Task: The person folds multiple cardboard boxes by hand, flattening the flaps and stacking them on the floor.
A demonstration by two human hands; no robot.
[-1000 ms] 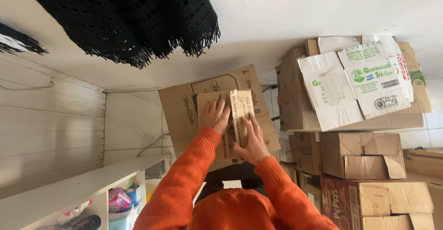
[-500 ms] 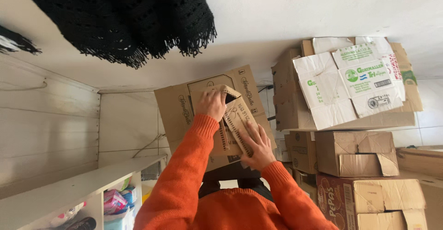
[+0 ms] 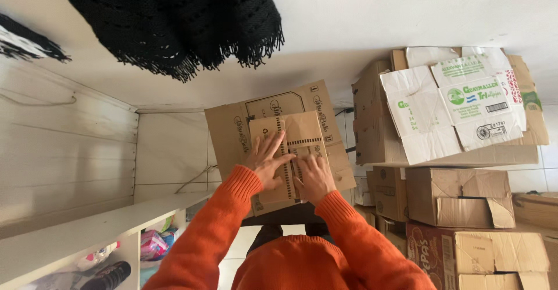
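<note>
Flattened brown cardboard piece (image 3: 293, 150) with slotted rows, frame centre, lying on larger printed carton (image 3: 232, 133). Left hand (image 3: 266, 163) open, fingers spread flat on it; right hand (image 3: 314, 178) pressing at 5 o'clock, covering lower edge.

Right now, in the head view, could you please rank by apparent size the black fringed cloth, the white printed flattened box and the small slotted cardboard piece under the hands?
1. Black fringed cloth, though nearness may inflate it.
2. White printed flattened box.
3. Small slotted cardboard piece.

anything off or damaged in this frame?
Yes. The stacked boxes on one side are dented, with torn, loose flaps. The flat cardboard piece under the left hand and right hand looks intact.
</note>
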